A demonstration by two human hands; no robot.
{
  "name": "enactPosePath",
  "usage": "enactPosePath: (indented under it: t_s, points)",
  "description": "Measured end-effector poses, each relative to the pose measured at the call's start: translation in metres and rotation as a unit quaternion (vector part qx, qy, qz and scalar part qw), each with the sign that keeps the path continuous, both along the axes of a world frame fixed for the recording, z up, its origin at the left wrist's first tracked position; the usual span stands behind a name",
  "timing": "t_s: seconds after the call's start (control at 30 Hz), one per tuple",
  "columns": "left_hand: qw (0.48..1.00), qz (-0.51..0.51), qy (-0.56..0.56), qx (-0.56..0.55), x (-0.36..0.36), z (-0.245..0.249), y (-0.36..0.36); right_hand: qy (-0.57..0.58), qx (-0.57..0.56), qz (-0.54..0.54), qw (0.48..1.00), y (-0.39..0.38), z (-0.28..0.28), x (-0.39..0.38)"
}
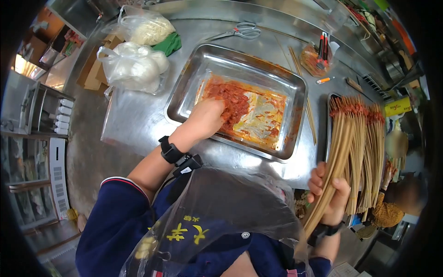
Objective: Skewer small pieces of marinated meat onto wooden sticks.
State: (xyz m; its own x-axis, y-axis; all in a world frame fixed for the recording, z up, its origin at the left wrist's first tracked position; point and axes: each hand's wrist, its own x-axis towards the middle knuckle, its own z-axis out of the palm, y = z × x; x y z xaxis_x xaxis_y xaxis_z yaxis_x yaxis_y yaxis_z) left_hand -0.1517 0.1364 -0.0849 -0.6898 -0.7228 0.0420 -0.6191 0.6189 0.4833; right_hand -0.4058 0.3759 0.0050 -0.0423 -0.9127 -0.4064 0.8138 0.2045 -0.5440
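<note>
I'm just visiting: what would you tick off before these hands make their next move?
1. Left hand on the red meat in the steel tray: ok; whether it has a grasp: cannot tell.
2. Right hand closed around the bundle of skewers: ok.
3. Meat left in the tray: ok, a heap remains.
4. Scissors lying apart from both hands: ok.
5. Free room among the loaded skewers at the right: cannot tell.

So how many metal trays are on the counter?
2: the middle tray with red meat under the left hand; the right tray, mostly covered by skewers. Others may be hidden.
</note>
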Motion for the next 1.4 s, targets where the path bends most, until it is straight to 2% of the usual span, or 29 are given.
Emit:
enactPosePath:
  t_s: [0.07, 0.13, 0.17, 0.27, 0.37, 0.47, 0.53, 0.6, 0.67, 0.7, 0.8, 0.93, 1.07, 1.33, 1.4]
  points:
    - [0.999, 0.009, -0.017, -0.03, -0.008, -0.004, 0.002, -0.148, -0.093, 0.021, 0.984, -0.014, -0.025, 0.013]
    - [0.998, 0.01, -0.032, -0.057, -0.013, -0.013, 0.002, -0.202, -0.195, 0.022, 0.96, -0.032, -0.047, 0.031]
    - [0.997, 0.005, -0.042, -0.069, -0.014, -0.015, 0.002, -0.227, -0.208, 0.011, 0.951, -0.041, -0.048, 0.039]
    - [0.995, -0.011, -0.061, -0.084, -0.018, -0.013, 0.002, -0.369, -0.232, 0.07, 0.897, -0.05, -0.059, 0.041]
    - [0.995, 0.007, -0.079, -0.061, -0.015, -0.008, 0.003, -0.248, -0.131, 0.089, 0.956, -0.05, -0.055, 0.033]
    - [0.999, 0.046, -0.014, 0.011, -0.005, -0.002, 0.001, -0.016, -0.003, 0.086, 0.996, -0.061, -0.048, 0.024]
    - [0.967, 0.06, 0.157, 0.19, 0.003, -0.009, -0.004, 0.071, 0.043, 0.086, 0.993, -0.076, -0.054, 0.025]
    - [0.894, 0.078, 0.285, 0.337, 0.004, -0.009, -0.007, 0.157, 0.092, 0.101, 0.978, -0.091, -0.058, 0.031]
    - [0.807, 0.098, 0.372, 0.449, 0.001, -0.003, -0.008, 0.15, 0.105, 0.114, 0.976, -0.095, -0.063, 0.037]
    - [0.791, 0.146, 0.339, 0.488, 0.001, -0.004, -0.012, 0.148, 0.099, 0.109, 0.978, -0.097, -0.06, 0.046]
    - [0.727, 0.161, 0.365, 0.558, -0.004, 0.008, -0.01, 0.146, 0.1, 0.118, 0.977, -0.102, -0.057, 0.056]
    - [0.686, 0.118, 0.439, 0.568, -0.015, -0.001, -0.011, 0.172, 0.123, 0.153, 0.965, -0.104, -0.052, 0.054]
    - [0.695, 0.148, 0.436, 0.553, -0.017, -0.001, -0.011, 0.176, 0.117, 0.193, 0.958, -0.109, -0.056, 0.054]
    - [0.644, 0.153, 0.475, 0.58, -0.014, -0.008, -0.014, 0.187, 0.105, 0.228, 0.95, -0.116, -0.053, 0.059]
    - [0.654, 0.166, 0.471, 0.568, -0.016, -0.006, -0.012, 0.192, 0.105, 0.238, 0.946, -0.117, -0.053, 0.06]
